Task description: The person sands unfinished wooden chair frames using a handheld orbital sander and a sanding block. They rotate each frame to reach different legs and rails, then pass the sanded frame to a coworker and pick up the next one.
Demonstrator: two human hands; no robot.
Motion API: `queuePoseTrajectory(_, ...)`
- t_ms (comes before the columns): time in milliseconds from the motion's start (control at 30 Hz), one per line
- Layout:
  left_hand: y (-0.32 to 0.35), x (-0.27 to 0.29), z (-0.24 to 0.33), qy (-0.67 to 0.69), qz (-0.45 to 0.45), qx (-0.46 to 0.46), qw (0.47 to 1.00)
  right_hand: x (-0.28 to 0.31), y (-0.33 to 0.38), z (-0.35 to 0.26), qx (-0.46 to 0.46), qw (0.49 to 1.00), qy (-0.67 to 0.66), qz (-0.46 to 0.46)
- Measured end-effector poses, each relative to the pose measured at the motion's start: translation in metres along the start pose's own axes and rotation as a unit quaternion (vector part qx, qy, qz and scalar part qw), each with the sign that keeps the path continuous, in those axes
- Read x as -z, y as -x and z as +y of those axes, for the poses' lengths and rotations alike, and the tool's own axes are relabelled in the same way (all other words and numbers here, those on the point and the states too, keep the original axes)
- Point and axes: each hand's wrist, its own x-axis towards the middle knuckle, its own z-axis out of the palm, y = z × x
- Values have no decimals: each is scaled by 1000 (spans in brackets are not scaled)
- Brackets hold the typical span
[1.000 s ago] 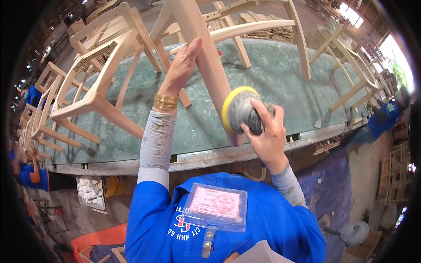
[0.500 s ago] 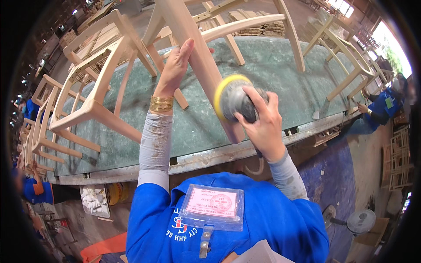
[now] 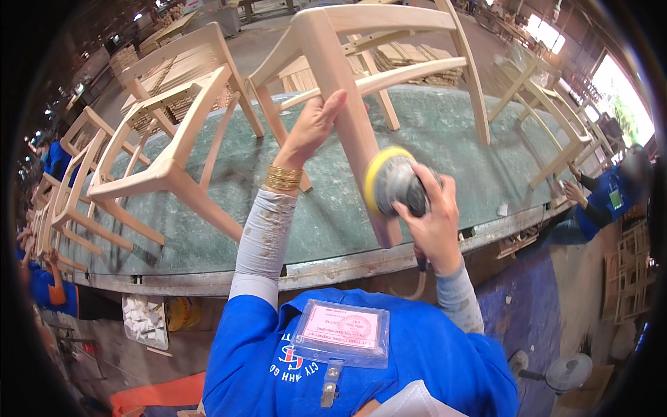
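A pale wooden chair frame lies tipped on the green worktable, one thick leg slanting toward me. My left hand is closed around that leg partway up, thumb on its near face; some of its fingers are hidden behind the wood. Lower down, my right hand grips a round orbital sander with a grey-black body and a yellow pad rim. The pad rests against the right side of the leg, close to its lower end. A hose hangs below the right hand.
More chair frames stand along the table at left, and another at right. Co-workers in blue are at both ends. Below the table edge are a tray of white pieces and a fan. Stacked wood lies beyond.
In the picture, the chair frame, both hands and the sander sit lower and farther right, as do the neighbouring chairs, so the view has shifted. The sander stays near the leg's lower end.
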Motion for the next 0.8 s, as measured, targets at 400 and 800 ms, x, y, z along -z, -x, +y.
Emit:
queuePoseTrajectory(400, -9, -2, 2, 58, 14, 1, 998, -71, 34, 182, -293, 926, 194, -136)
queuePoseTrajectory(800, -1, 2, -39, 8, 45, -1, 999, -131, 34, 214, -211, 940, -206, -170)
